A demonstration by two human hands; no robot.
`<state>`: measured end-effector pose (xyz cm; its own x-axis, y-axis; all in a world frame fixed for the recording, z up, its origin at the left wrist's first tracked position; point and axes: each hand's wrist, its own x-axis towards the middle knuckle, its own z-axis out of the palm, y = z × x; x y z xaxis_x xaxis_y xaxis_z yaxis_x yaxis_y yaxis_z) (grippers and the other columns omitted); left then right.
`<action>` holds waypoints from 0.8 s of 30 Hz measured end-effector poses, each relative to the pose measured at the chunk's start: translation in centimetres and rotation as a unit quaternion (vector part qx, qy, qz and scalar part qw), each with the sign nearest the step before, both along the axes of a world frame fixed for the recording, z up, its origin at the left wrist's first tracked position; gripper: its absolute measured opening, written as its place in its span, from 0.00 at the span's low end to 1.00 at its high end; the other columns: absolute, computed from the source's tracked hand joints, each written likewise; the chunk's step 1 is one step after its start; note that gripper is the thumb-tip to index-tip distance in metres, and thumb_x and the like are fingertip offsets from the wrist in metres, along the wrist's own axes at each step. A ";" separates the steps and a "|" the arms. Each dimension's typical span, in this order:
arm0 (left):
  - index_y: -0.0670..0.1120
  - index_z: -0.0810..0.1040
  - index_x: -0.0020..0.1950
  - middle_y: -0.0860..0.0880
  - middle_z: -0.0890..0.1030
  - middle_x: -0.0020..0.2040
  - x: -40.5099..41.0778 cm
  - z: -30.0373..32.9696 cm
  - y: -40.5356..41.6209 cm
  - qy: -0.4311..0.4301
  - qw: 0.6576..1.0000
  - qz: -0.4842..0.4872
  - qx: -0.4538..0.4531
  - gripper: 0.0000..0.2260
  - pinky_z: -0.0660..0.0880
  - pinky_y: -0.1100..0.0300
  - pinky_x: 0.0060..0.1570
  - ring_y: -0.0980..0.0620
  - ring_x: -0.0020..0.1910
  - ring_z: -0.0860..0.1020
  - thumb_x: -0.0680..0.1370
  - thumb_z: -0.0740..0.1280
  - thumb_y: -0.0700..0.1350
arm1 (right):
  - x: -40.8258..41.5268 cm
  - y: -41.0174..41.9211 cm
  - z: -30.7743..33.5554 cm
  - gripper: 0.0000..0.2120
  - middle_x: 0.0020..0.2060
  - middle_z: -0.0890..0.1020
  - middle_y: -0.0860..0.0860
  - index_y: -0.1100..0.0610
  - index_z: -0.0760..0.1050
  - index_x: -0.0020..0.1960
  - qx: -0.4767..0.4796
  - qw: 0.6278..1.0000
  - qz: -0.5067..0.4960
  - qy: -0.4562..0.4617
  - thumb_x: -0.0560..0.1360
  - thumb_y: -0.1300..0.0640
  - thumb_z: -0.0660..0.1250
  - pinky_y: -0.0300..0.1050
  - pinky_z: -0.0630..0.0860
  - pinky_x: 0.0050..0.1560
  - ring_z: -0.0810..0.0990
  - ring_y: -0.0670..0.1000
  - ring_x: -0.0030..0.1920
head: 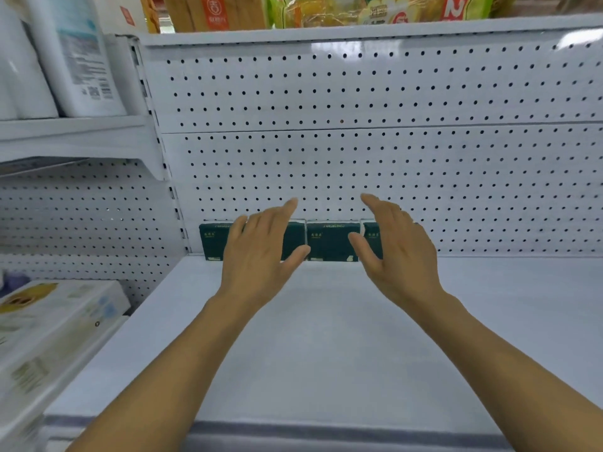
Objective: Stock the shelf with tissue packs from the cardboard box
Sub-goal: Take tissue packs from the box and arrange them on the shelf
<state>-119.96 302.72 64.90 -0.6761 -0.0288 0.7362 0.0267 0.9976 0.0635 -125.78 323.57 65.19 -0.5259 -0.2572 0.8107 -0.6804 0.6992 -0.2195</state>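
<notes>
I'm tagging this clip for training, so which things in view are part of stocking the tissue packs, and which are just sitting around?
Part of the job:
- dark green tissue packs in a row against the pegboard
- white shelf they stand on
- left hand and right hand, both open, holding nothing

Just sitting around:
- white paper rolls, upper left
- boxed goods, lower left
- packets on the top shelf

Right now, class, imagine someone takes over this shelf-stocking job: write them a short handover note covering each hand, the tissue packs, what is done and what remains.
Left hand: open, holding nothing, in front of the packs.
Right hand: open, holding nothing, beside it.
Tissue packs: three dark green packs stand in a row against the pegboard back of the shelf.
Done: that first row is started at the left.
Left: most of the shelf is bare. The cardboard box is out of view.
</notes>
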 end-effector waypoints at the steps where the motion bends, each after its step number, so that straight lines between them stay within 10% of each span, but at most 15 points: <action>1: 0.50 0.64 0.77 0.48 0.77 0.67 1.2 -0.1 -0.3 0.018 1.000 0.006 0.000 0.30 0.65 0.45 0.69 0.45 0.65 0.74 0.78 0.67 0.59 | 1.0 -0.4 -0.1 0.25 0.61 0.78 0.51 0.52 0.66 0.72 -0.004 1.000 0.008 0.002 0.78 0.48 0.65 0.50 0.74 0.48 0.78 0.54 0.53; 13: 0.49 0.72 0.71 0.46 0.75 0.67 16.2 -3.9 -8.6 -0.012 0.995 0.087 -0.036 0.26 0.64 0.47 0.64 0.44 0.63 0.73 0.79 0.57 0.63 | 11.6 -9.6 -3.3 0.24 0.67 0.74 0.56 0.54 0.72 0.68 0.094 0.993 0.063 -0.019 0.76 0.44 0.62 0.57 0.74 0.56 0.75 0.59 0.63; 24: 0.46 0.75 0.67 0.47 0.77 0.61 33.2 -10.4 -19.2 -0.038 0.996 0.078 0.011 0.20 0.67 0.52 0.57 0.46 0.59 0.75 0.79 0.63 0.55 | 26.5 -20.4 -8.7 0.23 0.59 0.77 0.57 0.58 0.70 0.69 0.058 0.981 0.184 -0.014 0.77 0.51 0.63 0.52 0.76 0.44 0.75 0.58 0.55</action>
<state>-86.77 283.52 54.48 -0.7161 -0.1546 0.6806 -0.1352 0.9874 0.0821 -99.24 303.20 56.51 -0.4012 -0.5235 0.7516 -0.8866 0.4282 -0.1750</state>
